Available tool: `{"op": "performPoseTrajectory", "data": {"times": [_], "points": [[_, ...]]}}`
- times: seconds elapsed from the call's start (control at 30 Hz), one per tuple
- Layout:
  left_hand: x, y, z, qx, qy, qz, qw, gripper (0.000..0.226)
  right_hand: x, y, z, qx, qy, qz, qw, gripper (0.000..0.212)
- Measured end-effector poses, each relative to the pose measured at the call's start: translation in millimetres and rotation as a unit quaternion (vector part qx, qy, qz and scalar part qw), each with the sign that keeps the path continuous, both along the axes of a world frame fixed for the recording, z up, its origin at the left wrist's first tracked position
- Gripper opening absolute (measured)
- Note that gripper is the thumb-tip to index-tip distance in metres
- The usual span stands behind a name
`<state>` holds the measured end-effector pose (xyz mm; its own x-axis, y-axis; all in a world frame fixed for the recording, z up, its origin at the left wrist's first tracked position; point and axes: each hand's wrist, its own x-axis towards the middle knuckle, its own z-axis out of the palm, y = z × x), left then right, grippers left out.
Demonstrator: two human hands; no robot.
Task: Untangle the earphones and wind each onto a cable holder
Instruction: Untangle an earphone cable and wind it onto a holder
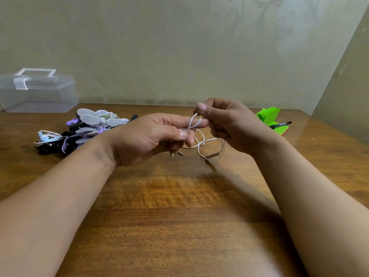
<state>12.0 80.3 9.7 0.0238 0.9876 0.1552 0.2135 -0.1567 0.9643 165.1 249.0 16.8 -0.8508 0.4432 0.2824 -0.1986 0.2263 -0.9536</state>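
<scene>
Left hand (151, 136) pinches the cord (193, 122), right hand (225, 124) pinches its loop: untangling now; next, ease the strands apart.

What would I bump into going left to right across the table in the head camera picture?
clear plastic box → pile of earphones and holders → left hand → white earphone cable → right hand → green paper

A clear lidded plastic box (38, 90) stands at the wooden bench's (179, 216) back left. At the right, a black pen (280, 124) lies across green paper (268, 115).
</scene>
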Motion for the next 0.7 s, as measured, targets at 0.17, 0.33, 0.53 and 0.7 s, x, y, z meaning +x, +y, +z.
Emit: {"op": "performPoseTrajectory", "data": {"times": [0.17,0.33,0.53,0.7], "points": [[3.3,1.2,2.8,0.040,-0.095,0.008,0.995,0.047,-6.8,-3.2,-13.1,-0.008,-0.017,-0.002,1.000,0.018],[-5.0,10.3,-3.1,0.063,-0.071,0.146,0.985,0.047,-15.2,-19.3,-19.4,0.109,-0.086,-0.048,0.989,0.024],[-5.5,12.2,-10.4,0.083,0.155,0.258,0.950,0.049,-15.3,-34.9,-12.4,0.280,-0.146,-0.077,0.946,0.029],[4.4,5.5,-11.2,0.021,0.320,0.209,0.924,0.034,-12.2,-30.7,-6.3,0.360,-0.153,-0.129,0.911,0.029]]}}
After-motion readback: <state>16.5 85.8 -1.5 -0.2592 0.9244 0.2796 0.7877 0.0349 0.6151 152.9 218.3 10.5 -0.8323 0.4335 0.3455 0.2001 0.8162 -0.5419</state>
